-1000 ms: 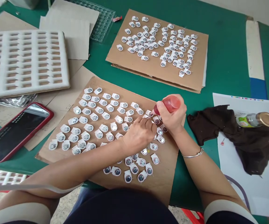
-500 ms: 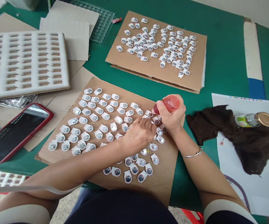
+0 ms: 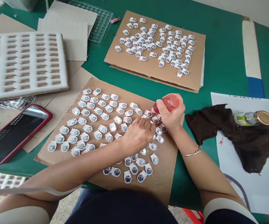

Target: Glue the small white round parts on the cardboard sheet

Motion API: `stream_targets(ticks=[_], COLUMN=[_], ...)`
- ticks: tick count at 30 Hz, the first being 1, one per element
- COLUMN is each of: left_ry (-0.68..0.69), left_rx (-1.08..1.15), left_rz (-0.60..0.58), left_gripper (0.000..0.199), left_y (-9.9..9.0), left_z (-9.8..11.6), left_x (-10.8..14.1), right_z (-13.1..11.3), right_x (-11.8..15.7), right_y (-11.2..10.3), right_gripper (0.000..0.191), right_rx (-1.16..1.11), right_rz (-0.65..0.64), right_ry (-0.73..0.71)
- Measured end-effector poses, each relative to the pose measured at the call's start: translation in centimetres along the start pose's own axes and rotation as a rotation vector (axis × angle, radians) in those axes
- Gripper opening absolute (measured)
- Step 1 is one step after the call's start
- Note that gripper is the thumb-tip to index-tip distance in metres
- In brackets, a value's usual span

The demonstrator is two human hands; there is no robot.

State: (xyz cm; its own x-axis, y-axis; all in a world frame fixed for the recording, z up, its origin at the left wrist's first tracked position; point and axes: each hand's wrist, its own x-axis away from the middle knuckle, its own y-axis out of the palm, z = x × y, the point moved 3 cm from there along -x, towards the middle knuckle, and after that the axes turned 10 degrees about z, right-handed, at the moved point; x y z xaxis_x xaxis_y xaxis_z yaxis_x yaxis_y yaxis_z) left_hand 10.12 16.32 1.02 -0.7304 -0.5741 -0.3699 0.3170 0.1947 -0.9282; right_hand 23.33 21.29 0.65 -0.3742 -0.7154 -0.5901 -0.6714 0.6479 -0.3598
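Note:
In the head view, my right hand point(image 3: 173, 115) is wrapped round a soft red squeeze bottle point(image 3: 169, 103), its narrow tip pointing left and down. My left hand point(image 3: 139, 133) rests close beside it, fingers curled downward over the small parts; whatever the fingertips hold is hidden. Under both hands lies a brown cardboard sheet point(image 3: 157, 186) with many small white pieces bearing round silvery discs, such as this white piece with a disc point(image 3: 128, 176). The bottle's tip is close to one such white piece point(image 3: 148, 113).
A second cardboard sheet point(image 3: 116, 59) with similar pieces lies farther back. On the left are a white slotted foam tray point(image 3: 33, 62) and a red-cased phone point(image 3: 18, 133). To the right, a dark cloth point(image 3: 202, 124) and a gold-lidded glass jar point(image 3: 249, 119) lie on white paper point(image 3: 230, 165).
The whole view has shifted very slightly. Both hands and the red bottle keep nearly the same position over the cardboard.

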Motion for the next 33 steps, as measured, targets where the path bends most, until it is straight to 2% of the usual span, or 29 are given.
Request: stream_targets(ticks=[10, 21, 29, 33], left_ry=[0.009, -0.01, -0.016, -0.015], left_rx=[-0.01, 0.018, 0.049, 0.054], left_rz=[-0.053, -0.025, -0.094, -0.092], left_gripper=[0.019, 0.019, 0.022, 0.02], left_y=[0.01, 0.19, -0.09, -0.11], left_z=[-0.08, -0.14, -0.17, -0.25], left_x=[0.08, 0.18, -0.05, -0.07], right_z=[-0.05, 0.35, 0.33, 0.28], right_x=[-0.32, 0.07, -0.26, -0.34], right_y=[-0.15, 0.14, -0.04, -0.14], right_gripper=[0.03, 0.029, 0.031, 0.03], right_rx=[0.014, -0.033, 0.007, 0.007], right_rz=[0.007, -0.002, -0.003, 0.001], right_ry=[0.003, -0.014, 0.007, 0.005])
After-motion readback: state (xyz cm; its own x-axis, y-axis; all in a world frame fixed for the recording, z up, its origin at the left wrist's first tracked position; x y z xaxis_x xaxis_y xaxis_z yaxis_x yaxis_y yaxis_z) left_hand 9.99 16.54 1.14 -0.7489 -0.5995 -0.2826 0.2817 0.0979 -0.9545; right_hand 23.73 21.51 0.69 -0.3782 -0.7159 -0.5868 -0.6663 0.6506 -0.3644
